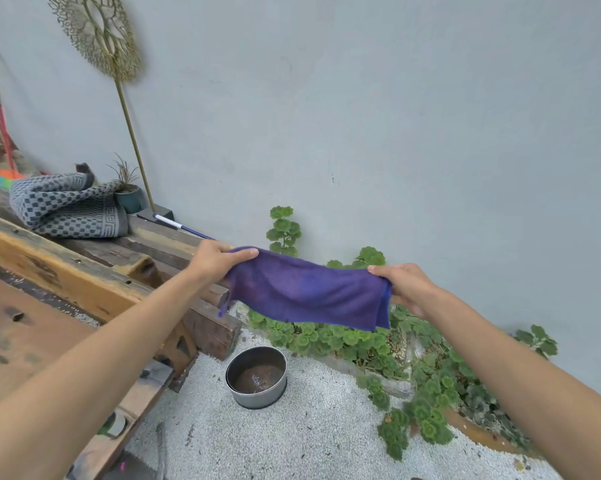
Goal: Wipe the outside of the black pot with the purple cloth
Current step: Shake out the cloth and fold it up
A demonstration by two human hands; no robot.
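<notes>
— Forearms first, bare, entering from the lower left and lower right corners and converging toward frame centre. What do they hold?

— Purple cloth (pixel 309 292), stretched between both hands just below mid-frame, sagging a little in the middle. Left hand (pixel 216 259) pinches the cloth's left top corner, thumb on top, fingers curled under. Right hand (pixel 408 287) grips the right end, where the cloth is folded double, fingers closed around the edge.

— Pot?

— Round metal pot (pixel 256 377) on white gravel (pixel 292 441), below the cloth in the lower centre, upright, well apart from both hands. Outer wall reads grey-silver from this angle; inside is dark, with brownish residue or liquid at the bottom. Cloth is not touching it.

— Surroundings?

— Wooden beams (pixel 84 271) run along the left side. A grey checked towel (pixel 67 206) lies heaped on them at upper left, with a small potted plant (pixel 127 192) just beside it. Gold openwork ornament on a stick (pixel 98 32) leans on the pale wall (pixel 396 116), top left. Green round-leaved plants (pixel 361 341) grow along the wall base, centre to right, behind and below the cloth.
</notes>
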